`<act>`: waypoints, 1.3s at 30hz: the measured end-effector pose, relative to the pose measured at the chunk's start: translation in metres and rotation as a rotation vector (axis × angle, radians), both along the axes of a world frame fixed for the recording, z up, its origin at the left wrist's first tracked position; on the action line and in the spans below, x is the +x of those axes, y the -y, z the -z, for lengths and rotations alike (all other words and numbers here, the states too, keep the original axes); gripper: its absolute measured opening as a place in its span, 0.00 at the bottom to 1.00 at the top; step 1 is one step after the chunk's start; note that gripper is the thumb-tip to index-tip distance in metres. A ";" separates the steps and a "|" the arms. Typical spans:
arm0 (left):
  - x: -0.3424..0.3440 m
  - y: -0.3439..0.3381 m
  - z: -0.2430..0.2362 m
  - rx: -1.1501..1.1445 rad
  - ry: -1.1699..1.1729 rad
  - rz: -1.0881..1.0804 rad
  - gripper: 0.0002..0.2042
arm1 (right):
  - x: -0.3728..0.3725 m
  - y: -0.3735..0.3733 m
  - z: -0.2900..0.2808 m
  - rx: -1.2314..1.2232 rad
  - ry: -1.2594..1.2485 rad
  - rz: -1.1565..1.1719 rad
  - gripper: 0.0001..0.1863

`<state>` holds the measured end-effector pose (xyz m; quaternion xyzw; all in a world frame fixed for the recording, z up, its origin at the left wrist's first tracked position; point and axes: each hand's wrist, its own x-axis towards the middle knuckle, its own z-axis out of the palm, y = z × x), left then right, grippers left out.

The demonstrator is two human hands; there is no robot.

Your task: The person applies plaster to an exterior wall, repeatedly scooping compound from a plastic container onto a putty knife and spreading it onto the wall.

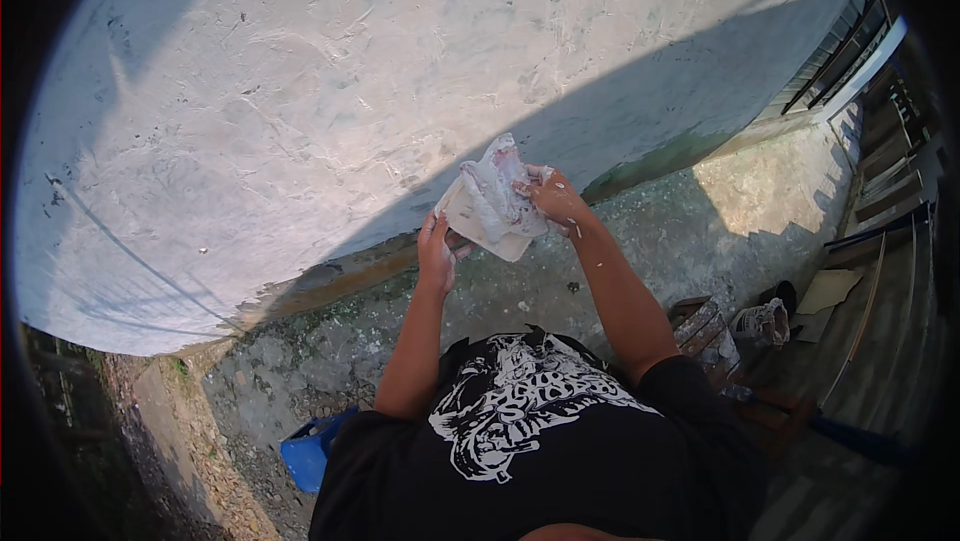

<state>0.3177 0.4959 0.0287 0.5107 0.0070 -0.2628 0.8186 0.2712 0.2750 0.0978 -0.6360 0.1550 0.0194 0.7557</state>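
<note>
My left hand (437, 253) grips the left edge of a flat, off-white square board (512, 245), thumb and fingers closed around it. On top lies a crumpled, sheet-like white piece (492, 186) smeared with wet-looking white paste, with a pinkish patch near its upper end. My right hand (552, 200) has its fingers bent against the right side of this piece; whether it is a bag or a cloth I cannot make out. White paste coats parts of both hands. Just beyond them rises a wall (320, 101) with an uneven white coat.
A concrete ledge (640, 231) runs along the wall's foot. To the right stand a paste-spattered bucket (762, 323) and a whitish-stained box-like object (704, 329). A blue container (305, 456) sits near my left elbow. A barred window (840, 46) is at the upper right.
</note>
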 end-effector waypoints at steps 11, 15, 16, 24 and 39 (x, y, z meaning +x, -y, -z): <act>0.015 0.009 0.015 -0.085 -0.027 -0.021 0.19 | -0.021 0.039 0.074 0.297 0.039 0.322 0.26; 0.031 -0.002 0.026 -0.092 -0.020 0.042 0.20 | -0.017 0.036 0.079 0.305 0.055 0.467 0.29; 0.036 -0.004 0.027 -0.102 -0.031 0.055 0.20 | -0.014 0.038 0.078 0.306 0.057 0.486 0.29; 0.104 -0.034 0.048 -0.118 -0.038 0.247 0.21 | 0.007 0.013 0.097 0.478 0.117 0.751 0.28; 0.132 -0.088 0.165 0.136 -0.352 0.335 0.24 | -0.031 -0.067 0.297 1.114 0.349 1.051 0.23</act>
